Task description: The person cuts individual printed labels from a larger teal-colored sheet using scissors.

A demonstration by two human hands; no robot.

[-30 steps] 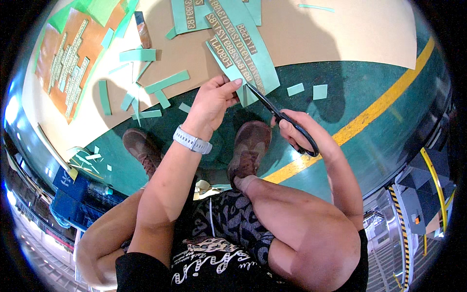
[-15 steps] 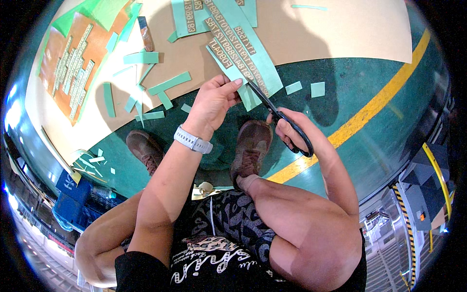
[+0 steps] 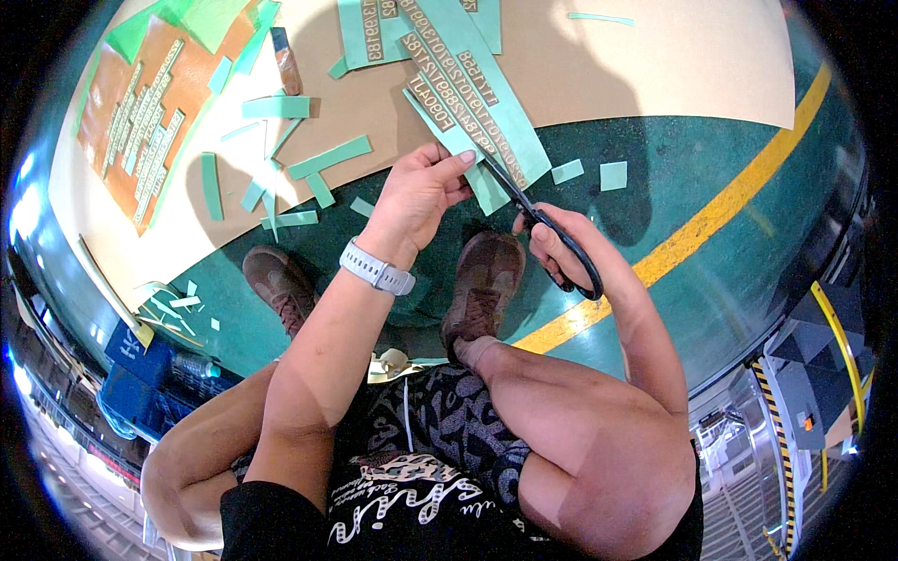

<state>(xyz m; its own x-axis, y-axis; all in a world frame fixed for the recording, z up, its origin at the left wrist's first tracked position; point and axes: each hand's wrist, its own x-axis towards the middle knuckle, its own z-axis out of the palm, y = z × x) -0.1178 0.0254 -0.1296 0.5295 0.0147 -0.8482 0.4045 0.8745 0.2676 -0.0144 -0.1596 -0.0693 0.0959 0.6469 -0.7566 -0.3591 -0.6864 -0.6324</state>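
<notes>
My left hand (image 3: 423, 192) pinches the near edge of a light green sheet (image 3: 514, 140) that carries rows of raised, mirrored characters. My right hand (image 3: 566, 245) is closed round the handles of black scissors (image 3: 514, 191). Their blades reach up into the sheet, close to my left thumb, and lie along a row of characters. Whether the blades are fully closed I cannot tell. The sheet's far part rests on the brown board, and its near end hangs over the board's edge. Another green piece with characters (image 3: 360, 42) lies just beyond it.
Green offcuts (image 3: 329, 157) lie scattered over the brown board (image 3: 702, 65). At the left sits an orange sheet (image 3: 168, 70) with strips of characters on it. Small square scraps (image 3: 613, 176) are on the green floor near a yellow line (image 3: 692, 229). A blue crate (image 3: 136, 374) stands lower left.
The view has shifted very slightly. Both hands, the sheet and the scissors keep nearly the same position, with the blades seemingly a little closer together.
</notes>
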